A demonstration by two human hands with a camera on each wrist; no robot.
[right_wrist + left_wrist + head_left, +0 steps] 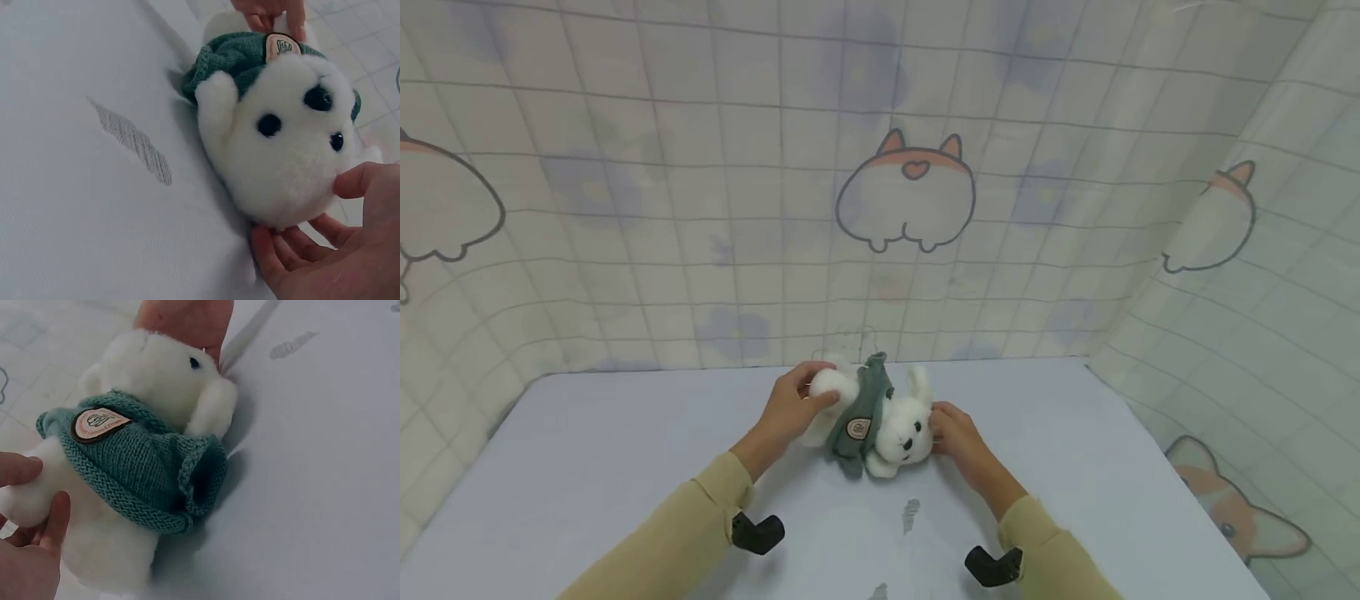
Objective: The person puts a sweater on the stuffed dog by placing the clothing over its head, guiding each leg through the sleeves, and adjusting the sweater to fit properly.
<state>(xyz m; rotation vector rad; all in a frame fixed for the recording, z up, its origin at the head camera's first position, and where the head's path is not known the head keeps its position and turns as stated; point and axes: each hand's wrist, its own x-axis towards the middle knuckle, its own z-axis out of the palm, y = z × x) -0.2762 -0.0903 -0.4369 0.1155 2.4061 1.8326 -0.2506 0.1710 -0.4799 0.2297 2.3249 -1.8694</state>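
A white plush dog (904,433) in a green knitted sweater (134,465) lies on its side on the white table. Its dark eyes and nose show in the right wrist view, and a round patch (282,47) sits on the sweater. My left hand (784,410) grips a white foot at the toy's lower end between thumb and fingers. At the other end, my right hand (325,244) holds the top of the head, the thumb on one side and the fingers curled under it.
The white tabletop (647,450) carries grey leaf-shaped marks (911,515) near the front. Behind it hangs a checked curtain (700,208) with cartoon corgis, which continues along the sides. Black devices (757,533) are worn at both wrists.
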